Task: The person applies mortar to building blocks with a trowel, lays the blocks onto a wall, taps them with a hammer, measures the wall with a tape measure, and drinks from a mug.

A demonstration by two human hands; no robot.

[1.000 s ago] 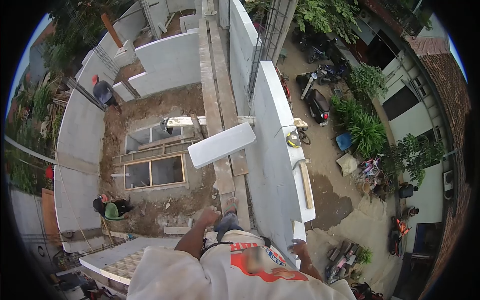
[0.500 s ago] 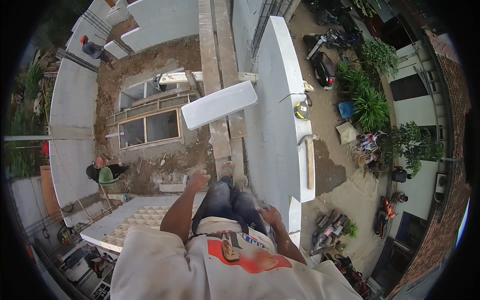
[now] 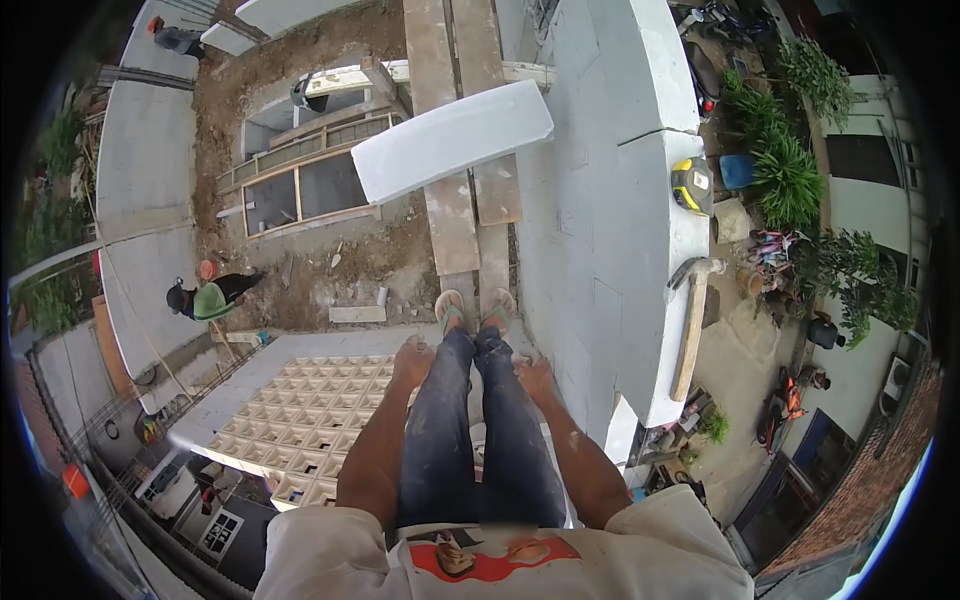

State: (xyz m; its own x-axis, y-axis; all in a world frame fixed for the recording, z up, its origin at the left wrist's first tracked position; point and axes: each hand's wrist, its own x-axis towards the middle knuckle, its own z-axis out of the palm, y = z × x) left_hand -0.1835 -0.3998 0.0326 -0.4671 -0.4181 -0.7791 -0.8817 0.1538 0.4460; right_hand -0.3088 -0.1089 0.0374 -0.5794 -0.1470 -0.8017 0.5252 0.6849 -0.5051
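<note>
My left hand (image 3: pixel 413 362) is beside my left knee with its fingers curled in, and nothing shows in it. Close to my right knee is my right hand (image 3: pixel 534 376); its fingers point inward and are partly hidden, so their grip is unclear. Ahead of my sandalled feet, a long white block (image 3: pixel 455 140) lies slantwise over the wooden planks (image 3: pixel 442 225). On top of the pale block wall (image 3: pixel 655 260) to my right rest a yellow and black tape measure (image 3: pixel 692 186) and a wooden-handled hammer (image 3: pixel 690 335). Neither hand touches the block or the tools.
Beneath the planks, left, is a dirt floor with a wooden frame (image 3: pixel 300 195) over a pit. A person (image 3: pixel 212 298) is bent down there, another (image 3: pixel 175 38) farther off. A lattice of cream vent blocks (image 3: pixel 310 410) stands lower left. Beyond the wall, the ground drops to a yard.
My view has shifted forward and down. Both hands have moved down to knee level, and my feet now stand side by side. The block, tape measure and hammer appear closer.
</note>
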